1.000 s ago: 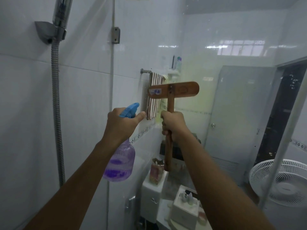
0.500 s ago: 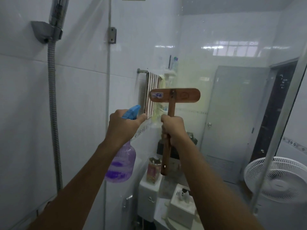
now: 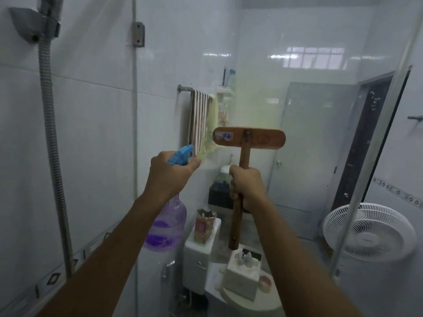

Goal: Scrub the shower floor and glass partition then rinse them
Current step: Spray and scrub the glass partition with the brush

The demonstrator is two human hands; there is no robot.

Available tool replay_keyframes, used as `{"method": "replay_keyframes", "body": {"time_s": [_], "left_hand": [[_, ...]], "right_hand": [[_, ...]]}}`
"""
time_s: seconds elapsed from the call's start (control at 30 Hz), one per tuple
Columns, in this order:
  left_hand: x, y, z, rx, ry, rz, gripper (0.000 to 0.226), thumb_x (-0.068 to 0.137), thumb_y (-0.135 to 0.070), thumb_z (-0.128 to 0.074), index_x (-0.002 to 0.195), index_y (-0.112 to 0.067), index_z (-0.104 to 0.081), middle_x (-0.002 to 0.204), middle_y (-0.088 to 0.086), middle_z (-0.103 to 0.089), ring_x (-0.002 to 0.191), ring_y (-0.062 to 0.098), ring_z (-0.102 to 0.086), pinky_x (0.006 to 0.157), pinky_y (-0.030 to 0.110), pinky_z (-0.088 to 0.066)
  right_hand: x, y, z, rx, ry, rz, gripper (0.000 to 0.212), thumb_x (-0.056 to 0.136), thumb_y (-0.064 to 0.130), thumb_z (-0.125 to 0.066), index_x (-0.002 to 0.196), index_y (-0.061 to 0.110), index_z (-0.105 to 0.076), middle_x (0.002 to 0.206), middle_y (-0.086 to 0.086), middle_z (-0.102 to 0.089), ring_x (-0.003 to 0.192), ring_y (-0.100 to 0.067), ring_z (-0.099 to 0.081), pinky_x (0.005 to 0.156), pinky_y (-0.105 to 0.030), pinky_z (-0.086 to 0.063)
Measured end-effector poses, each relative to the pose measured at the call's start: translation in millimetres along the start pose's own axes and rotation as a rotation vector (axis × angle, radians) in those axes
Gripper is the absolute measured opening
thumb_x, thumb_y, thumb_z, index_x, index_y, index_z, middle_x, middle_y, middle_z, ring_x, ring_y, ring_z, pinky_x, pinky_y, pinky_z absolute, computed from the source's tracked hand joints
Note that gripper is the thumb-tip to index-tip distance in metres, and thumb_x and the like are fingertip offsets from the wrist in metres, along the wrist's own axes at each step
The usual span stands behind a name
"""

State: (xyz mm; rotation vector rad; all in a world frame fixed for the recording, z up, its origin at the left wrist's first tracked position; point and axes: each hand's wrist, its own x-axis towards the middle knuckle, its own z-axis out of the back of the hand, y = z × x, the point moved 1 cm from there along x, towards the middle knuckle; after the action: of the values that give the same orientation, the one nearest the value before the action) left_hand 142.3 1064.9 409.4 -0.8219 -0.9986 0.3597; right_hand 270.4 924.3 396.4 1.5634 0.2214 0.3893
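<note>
The left hand (image 3: 170, 175) is curled tight round the neck of a purple spray bottle (image 3: 167, 225) with a blue top. The right hand (image 3: 247, 188) grips the stick of a wooden brush (image 3: 249, 138). The brush's flat head is up high by the glass partition (image 3: 263, 65). I cannot tell if it touches. Behind the glass are a striped towel (image 3: 200, 120) and a white fan (image 3: 368, 232).

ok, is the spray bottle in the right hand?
No, the left hand grips the purple spray bottle, while the right hand holds the wooden brush by its handle.
</note>
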Motion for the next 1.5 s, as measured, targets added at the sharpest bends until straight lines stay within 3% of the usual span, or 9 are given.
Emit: {"method": "replay_keyframes", "body": {"time_s": [0.13,0.3,0.43,0.63,0.9,1.07,1.2,1.4,1.5], "left_hand": [[-1,6,-9,-0.015,0.0,0.015,0.036,0.083,-0.04,-0.075,0.069,-0.012,-0.059,0.066,0.013,-0.062,0.051,0.012,-0.052,0.045,0.016,-0.039],[-1,18,-9,-0.018,0.026,0.042,0.039,0.082,-0.044,-0.076,0.075,-0.007,-0.065,0.074,0.017,-0.069,0.065,0.03,-0.067,0.055,0.029,-0.048],[2,26,-10,0.003,0.049,0.03,0.037,0.081,-0.045,-0.076,0.08,-0.009,-0.068,0.075,0.013,-0.07,0.066,0.027,-0.068,0.055,0.028,-0.05],[17,27,-1,-0.024,-0.013,0.06,0.033,0.081,-0.042,-0.077,0.077,-0.011,-0.066,0.069,0.012,-0.068,0.063,0.028,-0.069,0.06,0.039,-0.059],[27,27,0,-0.004,0.05,0.012,0.031,0.08,-0.039,-0.08,0.069,-0.018,-0.059,0.06,0.001,-0.058,0.049,0.01,-0.053,0.047,0.018,-0.042],[33,33,-4,-0.025,0.088,0.023,0.031,0.079,-0.041,-0.08,0.072,-0.017,-0.062,0.071,0.01,-0.068,0.059,0.022,-0.064,0.054,0.024,-0.049],[30,25,-1,-0.019,-0.063,0.009,0.036,0.08,-0.042,-0.078,0.063,-0.019,-0.056,0.056,0.003,-0.058,0.046,0.009,-0.051,0.043,0.014,-0.039],[28,1,18,-0.064,-0.206,-0.106,0.038,0.083,-0.04,-0.076,0.063,-0.015,-0.055,0.054,-0.003,-0.054,0.043,0.008,-0.051,0.044,0.014,-0.041],[28,1,28,-0.054,-0.219,-0.128,0.038,0.083,-0.042,-0.075,0.067,-0.012,-0.059,0.058,0.004,-0.059,0.049,0.014,-0.056,0.053,0.027,-0.047]], "right_hand": [[-5,-51,4,-0.069,-0.014,-0.056,0.006,0.093,0.014,-0.056,0.088,0.01,-0.057,0.06,0.0,-0.047,0.043,-0.012,-0.044,0.042,-0.026,-0.041],[-34,-143,9,-0.211,0.033,-0.237,0.02,0.091,0.023,-0.066,0.085,0.005,-0.06,0.068,-0.008,-0.056,0.052,-0.018,-0.053,0.049,-0.032,-0.048],[-9,-65,10,-0.185,0.033,-0.092,0.01,0.094,0.017,-0.06,0.094,0.006,-0.06,0.073,-0.009,-0.06,0.054,-0.015,-0.054,0.046,-0.027,-0.052],[27,98,10,0.043,0.008,0.149,0.009,0.092,0.01,-0.053,0.082,0.011,-0.053,0.049,0.002,-0.038,0.036,-0.012,-0.033,0.039,-0.022,-0.032],[28,103,2,0.0,0.03,0.149,0.009,0.091,0.014,-0.055,0.083,0.011,-0.052,0.056,-0.001,-0.035,0.042,-0.013,-0.03,0.041,-0.025,-0.031],[30,109,-4,0.0,0.025,0.157,0.006,0.09,0.011,-0.053,0.084,0.01,-0.053,0.052,0.001,-0.036,0.039,-0.012,-0.031,0.041,-0.025,-0.031],[25,78,-19,-0.152,-0.006,0.123,0.015,0.095,0.018,-0.059,0.098,0.003,-0.058,0.066,-0.003,-0.052,0.047,-0.014,-0.045,0.041,-0.024,-0.042],[-17,-76,-55,-0.343,0.169,-0.148,0.018,0.091,0.018,-0.06,0.103,0.005,-0.062,0.089,-0.013,-0.067,0.066,-0.021,-0.065,0.057,-0.03,-0.058],[-6,-42,-49,-0.369,0.169,-0.103,0.016,0.092,0.018,-0.059,0.101,0.005,-0.061,0.086,-0.014,-0.065,0.066,-0.022,-0.061,0.053,-0.029,-0.053]]}}
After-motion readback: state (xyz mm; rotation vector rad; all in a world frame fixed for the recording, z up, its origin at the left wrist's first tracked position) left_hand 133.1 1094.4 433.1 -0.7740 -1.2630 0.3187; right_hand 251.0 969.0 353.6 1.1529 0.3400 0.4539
